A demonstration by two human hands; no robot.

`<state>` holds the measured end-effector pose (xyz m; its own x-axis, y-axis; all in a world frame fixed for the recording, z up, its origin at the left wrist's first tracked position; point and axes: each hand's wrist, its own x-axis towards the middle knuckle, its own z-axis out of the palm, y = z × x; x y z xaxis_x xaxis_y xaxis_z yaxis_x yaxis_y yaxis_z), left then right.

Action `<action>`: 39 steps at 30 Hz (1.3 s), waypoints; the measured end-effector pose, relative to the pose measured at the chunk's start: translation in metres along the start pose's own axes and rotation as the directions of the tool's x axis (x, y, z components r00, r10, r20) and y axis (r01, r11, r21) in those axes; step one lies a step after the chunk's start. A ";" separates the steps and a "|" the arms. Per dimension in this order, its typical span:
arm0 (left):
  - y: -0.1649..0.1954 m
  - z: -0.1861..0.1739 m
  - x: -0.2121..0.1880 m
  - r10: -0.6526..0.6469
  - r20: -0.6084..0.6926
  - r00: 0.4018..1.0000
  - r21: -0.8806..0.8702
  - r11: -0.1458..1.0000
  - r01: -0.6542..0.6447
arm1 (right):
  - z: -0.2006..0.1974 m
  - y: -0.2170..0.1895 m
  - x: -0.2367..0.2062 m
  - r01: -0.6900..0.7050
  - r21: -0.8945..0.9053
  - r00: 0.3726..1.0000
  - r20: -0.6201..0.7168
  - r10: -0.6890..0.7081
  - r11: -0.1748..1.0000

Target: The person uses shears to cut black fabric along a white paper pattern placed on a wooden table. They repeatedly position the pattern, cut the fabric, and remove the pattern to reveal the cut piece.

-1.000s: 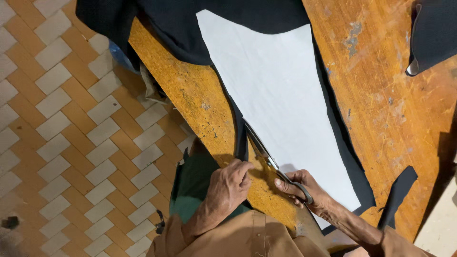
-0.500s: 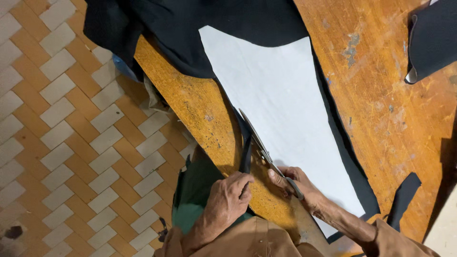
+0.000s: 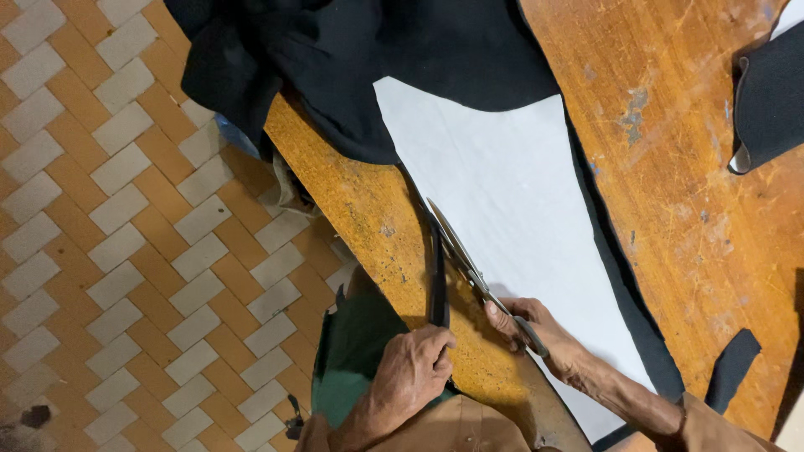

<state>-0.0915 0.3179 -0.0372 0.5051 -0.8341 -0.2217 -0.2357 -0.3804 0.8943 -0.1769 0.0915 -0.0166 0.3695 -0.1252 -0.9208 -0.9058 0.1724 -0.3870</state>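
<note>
Brown cloth of the person's own clothing fills the near bottom of the view, with a green cloth (image 3: 356, 351) hanging just beside the near desk edge. Above it the left hand (image 3: 410, 372) has its grip shut on the lower end of a narrow black strip (image 3: 437, 280), a cut trimming that runs up along the left side of the scissors. The right hand (image 3: 536, 335) has its grip wrapped round the handles of the scissors (image 3: 465, 255); their blades point away up the left edge of the white pattern sheet (image 3: 511, 218), and whether they are parted cannot be told.

That white sheet lies flat on black fabric (image 3: 394, 59), which shows as a thin dark border down the sheet's right edge and spreads into a crumpled heap at the far end, spilling over the desk's left edge. Between the sheet's left edge and the desk edge runs a band of bare worn wood. The wooden desk (image 3: 687, 209) is open and scuffed to the right of the sheet, with a short black offcut (image 3: 730, 358) near the right forearm and another folded black piece (image 3: 770, 92) at the far right, well apart from the hands. Left of the desk lies a tiled floor (image 3: 109, 234) in orange and pale grey.
</note>
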 end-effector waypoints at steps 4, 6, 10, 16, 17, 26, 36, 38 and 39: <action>-0.001 -0.006 0.001 -0.032 0.052 0.998 -0.011 0.999 0.033 | 0.004 -0.007 0.008 -0.004 0.042 1.000 -0.012 0.004 0.999; -0.002 -0.010 0.003 -0.046 0.088 0.995 -0.034 0.998 0.049 | 0.005 -0.009 0.009 -0.020 0.036 1.000 -0.009 0.021 0.999; -0.002 -0.016 0.007 -0.046 0.113 0.993 -0.072 0.996 0.054 | 0.006 -0.009 0.010 -0.013 0.068 1.000 0.028 0.011 0.998; -0.004 -0.024 0.014 -0.031 0.152 0.988 -0.094 0.995 0.045 | 0.014 -0.019 0.022 0.019 0.167 0.998 0.048 -0.028 0.986; -0.005 -0.025 0.016 0.009 0.140 0.990 -0.098 0.995 0.005 | 0.015 -0.022 0.023 0.036 0.151 0.998 0.037 -0.042 0.988; -0.010 -0.041 0.029 0.023 0.252 0.968 -0.138 0.990 0.012 | 0.020 -0.044 0.026 0.020 0.146 0.998 0.048 -0.027 0.989; -0.024 -0.049 0.037 0.125 0.315 0.941 -0.169 0.983 -0.074 | 0.018 -0.058 0.026 0.014 -0.026 0.999 0.041 -0.013 1.000; -0.038 -0.055 0.027 0.156 0.279 0.948 -0.176 0.978 -0.109 | 0.019 -0.046 0.020 0.158 -0.265 0.987 0.014 -0.160 0.951; -0.050 -0.062 0.026 0.010 0.479 0.878 -0.065 0.998 0.024 | 0.020 -0.037 0.015 0.222 -0.379 0.972 0.016 -0.233 0.898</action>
<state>-0.0155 0.3397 -0.0635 0.0431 -0.9274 -0.3715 -0.1695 -0.3733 0.9121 -0.1341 0.1028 -0.0168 0.5740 -0.1464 -0.8057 -0.8103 -0.2435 -0.5330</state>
